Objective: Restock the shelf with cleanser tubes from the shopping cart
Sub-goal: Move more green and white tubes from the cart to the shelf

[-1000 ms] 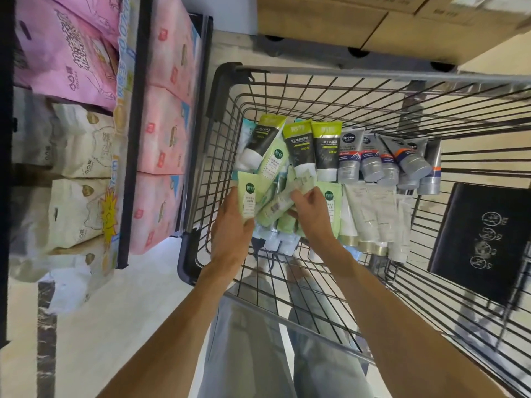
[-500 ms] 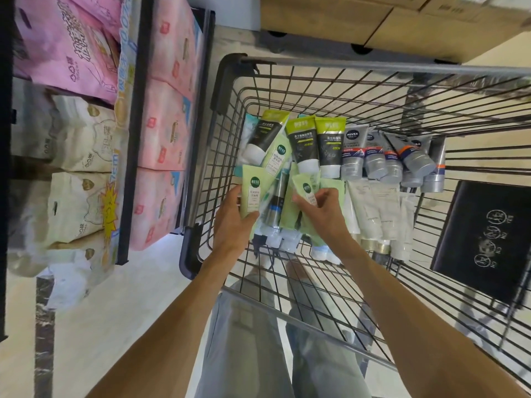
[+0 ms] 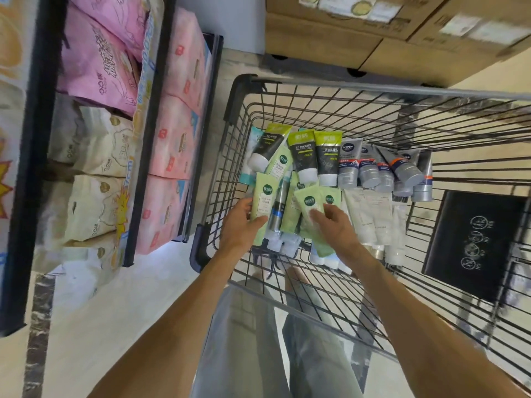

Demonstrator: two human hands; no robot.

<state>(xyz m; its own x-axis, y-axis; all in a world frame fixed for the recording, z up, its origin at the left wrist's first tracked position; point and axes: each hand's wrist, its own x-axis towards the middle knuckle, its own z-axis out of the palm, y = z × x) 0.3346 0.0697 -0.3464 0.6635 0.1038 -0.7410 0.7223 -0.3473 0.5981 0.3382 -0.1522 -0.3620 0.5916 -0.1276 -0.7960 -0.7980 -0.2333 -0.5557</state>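
Note:
A black wire shopping cart (image 3: 244, 90) stands before me, with several cleanser tubes lying in its basket. My left hand (image 3: 240, 225) grips a pale green tube (image 3: 263, 196) by its lower part, thumb on the front. My right hand (image 3: 336, 228) holds another pale green tube (image 3: 309, 203), with fingers curled over its front. A dark slim tube (image 3: 277, 209) lies between the two. Behind them lie lime-and-black tubes (image 3: 301, 152), grey Nivea tubes (image 3: 349, 162) and white tubes (image 3: 370, 216).
A shelf unit (image 3: 40, 139) on the left holds pink packs (image 3: 178, 139) and cream packs (image 3: 100, 208). Cardboard boxes (image 3: 330, 38) stand behind the cart. A black child-seat flap (image 3: 471, 242) hangs at the cart's right. My legs show through the wire floor.
The right hand has shifted from a diagonal tube in the pile to a pale green tube held flat and upright. The left hand keeps its tube. The view has tilted slightly.

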